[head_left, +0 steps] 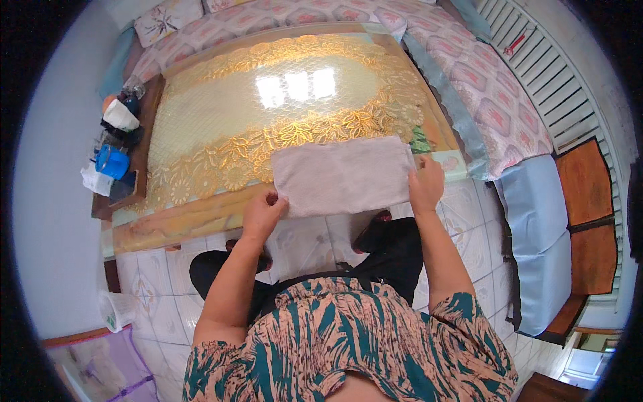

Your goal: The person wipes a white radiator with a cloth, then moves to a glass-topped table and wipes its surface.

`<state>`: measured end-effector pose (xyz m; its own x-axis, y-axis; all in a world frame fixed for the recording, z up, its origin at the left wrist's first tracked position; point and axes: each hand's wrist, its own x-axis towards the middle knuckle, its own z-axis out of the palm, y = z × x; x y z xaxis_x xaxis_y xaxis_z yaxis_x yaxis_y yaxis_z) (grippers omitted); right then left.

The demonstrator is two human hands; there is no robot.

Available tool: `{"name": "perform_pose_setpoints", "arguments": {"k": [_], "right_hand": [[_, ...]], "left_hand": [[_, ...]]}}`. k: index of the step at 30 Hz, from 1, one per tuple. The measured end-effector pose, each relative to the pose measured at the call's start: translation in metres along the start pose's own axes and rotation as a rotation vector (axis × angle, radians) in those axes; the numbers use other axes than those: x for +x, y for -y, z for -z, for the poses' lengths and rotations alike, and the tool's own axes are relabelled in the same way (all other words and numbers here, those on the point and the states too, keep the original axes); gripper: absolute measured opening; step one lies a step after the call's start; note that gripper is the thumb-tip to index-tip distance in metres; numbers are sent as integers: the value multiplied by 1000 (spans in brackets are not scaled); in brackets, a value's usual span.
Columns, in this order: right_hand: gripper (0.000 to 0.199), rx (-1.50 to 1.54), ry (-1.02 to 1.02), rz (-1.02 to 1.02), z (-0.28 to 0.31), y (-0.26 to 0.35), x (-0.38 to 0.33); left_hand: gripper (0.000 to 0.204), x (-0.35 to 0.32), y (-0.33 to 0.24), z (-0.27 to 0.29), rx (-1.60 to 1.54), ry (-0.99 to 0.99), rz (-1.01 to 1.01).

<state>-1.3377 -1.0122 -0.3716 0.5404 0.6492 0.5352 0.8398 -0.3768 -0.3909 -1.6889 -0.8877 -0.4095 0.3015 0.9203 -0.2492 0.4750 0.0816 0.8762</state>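
Head-worn fisheye looks steeply down, close over the gold-patterned table (221, 100)

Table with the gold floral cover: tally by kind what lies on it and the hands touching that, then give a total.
Pale grey folded rectangular cloth towel: 1
Hands gripping the towel's near edge: 2, left hand and right hand
Glossy gold floral plastic table cover: 1
Total: 4
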Motion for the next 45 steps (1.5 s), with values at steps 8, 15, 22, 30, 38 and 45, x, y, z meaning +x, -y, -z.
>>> {"name": "perform_pose_setpoints", "arguments": {"k": [8,15,22,30,38,45], "right_hand": [[33,-83,238,-159,-23,14,33],[26,73,377,-242,-34,-1,47],[24,314,222,-361,-43,3,43],[33,662,378,-350,-14,15,58],[30,660,302,-490,-12,-23,38],[40,631,214,-432,-60,-64,21]], "left_hand": [[35,34,-54,-2,138,-156,1],[31,51,-51,-8,186,-234,-36],[28,64,-25,-7,18,-242,-16],[26,52,-62,-5,-16,-321,-127],[18,59,-40,-11,-495,-23,32],[23,81,-24,-29,-126,-100,51]]}}
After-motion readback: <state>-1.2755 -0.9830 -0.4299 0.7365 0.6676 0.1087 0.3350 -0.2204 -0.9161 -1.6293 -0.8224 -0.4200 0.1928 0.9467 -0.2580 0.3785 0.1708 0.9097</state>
